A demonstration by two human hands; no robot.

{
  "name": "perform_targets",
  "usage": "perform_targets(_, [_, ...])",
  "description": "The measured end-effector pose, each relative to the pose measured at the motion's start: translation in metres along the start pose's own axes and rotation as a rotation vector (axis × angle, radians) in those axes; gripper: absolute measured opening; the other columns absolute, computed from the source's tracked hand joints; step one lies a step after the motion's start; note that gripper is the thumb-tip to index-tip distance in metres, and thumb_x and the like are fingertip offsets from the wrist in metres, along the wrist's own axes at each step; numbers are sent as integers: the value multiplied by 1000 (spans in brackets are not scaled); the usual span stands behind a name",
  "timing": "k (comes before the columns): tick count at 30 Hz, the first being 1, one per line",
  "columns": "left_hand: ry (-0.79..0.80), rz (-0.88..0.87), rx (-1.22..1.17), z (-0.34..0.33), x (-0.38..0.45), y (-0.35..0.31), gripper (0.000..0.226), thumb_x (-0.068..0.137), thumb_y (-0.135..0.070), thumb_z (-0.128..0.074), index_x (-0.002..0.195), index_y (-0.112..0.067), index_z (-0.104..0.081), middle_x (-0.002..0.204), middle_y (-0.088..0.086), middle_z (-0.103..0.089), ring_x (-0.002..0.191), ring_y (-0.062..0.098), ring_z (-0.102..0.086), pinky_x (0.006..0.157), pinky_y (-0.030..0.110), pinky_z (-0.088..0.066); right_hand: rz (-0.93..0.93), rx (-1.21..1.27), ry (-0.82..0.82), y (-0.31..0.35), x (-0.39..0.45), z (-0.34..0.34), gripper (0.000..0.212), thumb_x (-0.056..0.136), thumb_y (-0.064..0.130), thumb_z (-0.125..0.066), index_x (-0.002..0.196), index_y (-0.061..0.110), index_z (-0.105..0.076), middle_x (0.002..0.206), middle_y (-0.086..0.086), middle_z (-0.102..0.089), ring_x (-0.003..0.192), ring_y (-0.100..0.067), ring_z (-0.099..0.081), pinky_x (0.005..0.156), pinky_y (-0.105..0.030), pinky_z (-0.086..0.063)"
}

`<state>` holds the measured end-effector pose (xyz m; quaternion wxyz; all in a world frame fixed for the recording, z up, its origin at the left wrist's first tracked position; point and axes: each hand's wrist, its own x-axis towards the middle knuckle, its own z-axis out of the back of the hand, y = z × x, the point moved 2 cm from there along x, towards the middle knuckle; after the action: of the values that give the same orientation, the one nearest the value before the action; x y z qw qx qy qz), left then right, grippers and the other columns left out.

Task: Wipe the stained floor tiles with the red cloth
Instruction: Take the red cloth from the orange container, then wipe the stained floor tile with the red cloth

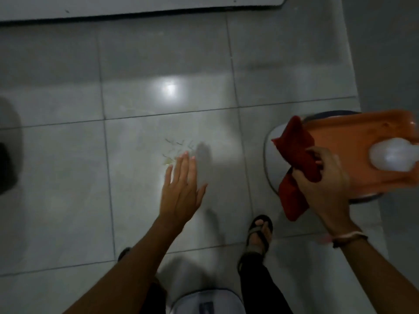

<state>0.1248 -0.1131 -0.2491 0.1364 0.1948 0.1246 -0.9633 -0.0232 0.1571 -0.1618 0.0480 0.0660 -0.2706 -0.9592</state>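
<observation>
The red cloth (294,155) hangs bunched from my right hand (322,184), which grips it at the right, beside an orange tray. A yellowish stain with dark streaks (175,152) marks the grey floor tile (140,177) in the middle of the view. My left hand (181,189) is held out flat above that tile, fingers apart and empty, its fingertips just below the stain.
An orange tray (353,137) holding a white plastic bottle (394,156) rests on a round stool at the right. A white mat edge (136,7) runs along the top. My sandalled foot (259,232) stands on the floor below the stool. A dark object (8,155) sits at the left edge.
</observation>
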Motion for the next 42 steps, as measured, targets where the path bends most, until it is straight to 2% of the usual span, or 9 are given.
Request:
perform_targets(2, [-7, 106, -12, -33, -10, 68, 84, 102, -58, -16, 164, -1, -20, 173, 24, -17, 161, 38, -19, 130, 55, -26, -35, 71, 36, 9, -16, -69, 47, 81, 4, -82, 124, 11, -66, 116, -15, -66, 99, -23, -62, 87, -33, -49])
perform_targets(6, [31, 260, -2, -128, -10, 179, 83, 104, -59, -6, 166, -4, -7, 176, 22, -5, 164, 36, -7, 134, 54, -14, -84, 113, 129, 1, -27, -229, 49, 90, 16, -79, 136, 13, -62, 129, -17, -59, 114, -33, -64, 90, -14, -47])
perform_targets(8, [22, 276, -13, -171, 0, 216, 83, 102, -55, -14, 165, -1, -13, 174, 25, -13, 162, 39, -15, 132, 57, -19, -74, 8, 236, -11, -29, -299, 62, 99, 34, -72, 154, 17, -48, 151, -17, -47, 135, -35, -55, 111, -32, -48])
perform_targets(12, [-66, 264, -19, -253, 11, 279, 74, 106, -47, -23, 161, 3, -28, 168, 30, -29, 155, 46, -31, 124, 62, -27, 182, -262, 412, -42, -30, -404, 67, 112, 44, -42, 170, 22, -16, 179, -16, -7, 166, -34, -11, 136, -56, -11])
perform_targets(24, [-379, 144, 22, -316, 13, 331, 69, 105, -42, -32, 164, -7, -25, 174, 17, -22, 162, 32, -21, 130, 55, -22, 742, -345, 310, 76, 31, -531, 60, 110, 42, -40, 167, 26, -30, 177, -16, -18, 166, -31, -17, 135, -50, -16])
perform_targets(29, [-355, 157, 13, -315, 13, 330, 70, 104, -42, -32, 164, -7, -25, 174, 17, -22, 161, 32, -22, 130, 55, -22, 1041, -359, 515, -32, -98, -492, 62, 112, 48, -31, 169, 25, -23, 179, -12, -12, 168, -28, -11, 135, -49, -15])
perform_targets(34, [-375, 156, 7, -318, 14, 330, 70, 104, -42, -32, 164, -7, -26, 174, 17, -23, 161, 33, -23, 129, 56, -24, 723, -454, 449, -107, -34, -421, 64, 109, 46, -33, 169, 34, -14, 181, -3, -3, 167, -27, -12, 131, -59, -24])
perform_targets(38, [-401, 135, -8, -323, 14, 336, 70, 104, -43, -32, 165, -11, -23, 175, 14, -22, 163, 29, -19, 130, 54, -23, 579, -434, 300, -10, 73, -458, 63, 114, 43, -34, 170, 21, -16, 179, -19, -7, 167, -36, -9, 136, -56, -14])
perform_targets(42, [-412, 129, -22, -322, 15, 336, 69, 104, -43, -32, 165, -10, -24, 174, 15, -23, 162, 29, -20, 130, 54, -22, 696, -343, 293, 89, 40, -535, 63, 111, 40, -43, 168, 19, -27, 178, -19, -14, 167, -34, -11, 136, -48, -11])
